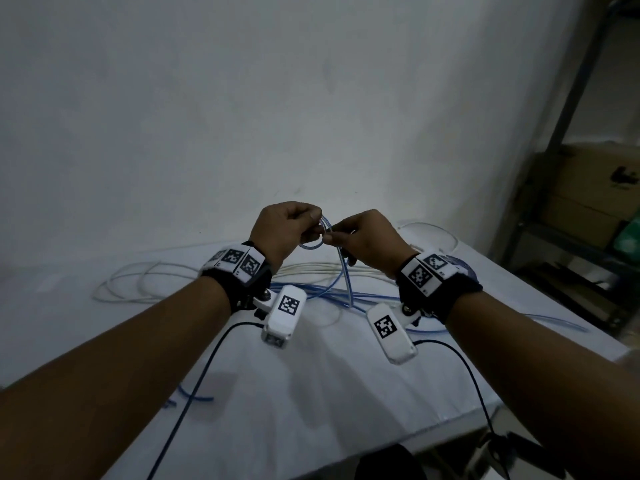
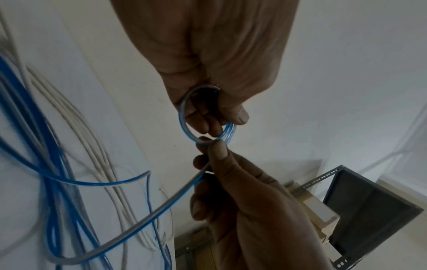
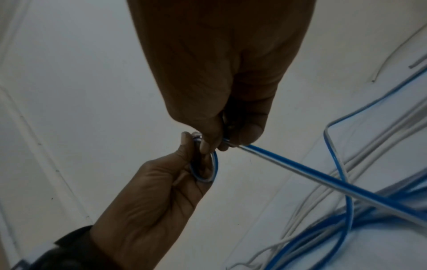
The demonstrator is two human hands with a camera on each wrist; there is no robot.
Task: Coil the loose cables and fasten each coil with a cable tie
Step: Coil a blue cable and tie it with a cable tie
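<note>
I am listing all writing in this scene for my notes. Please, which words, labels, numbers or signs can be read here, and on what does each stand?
No text can be read.
Wristbands and wrist cameras: black-and-white square code markers only, no letters.
Cardboard box on the shelf: a dark printed mark, too blurred to read.
Blue cable, white cables: no print visible.

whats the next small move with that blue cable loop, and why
Probably the right hand should draw up more slack and lay another turn onto the small loop that the left hand pinches. Only that small coil is formed so far, and most of the blue cable trails loose to the table.
</note>
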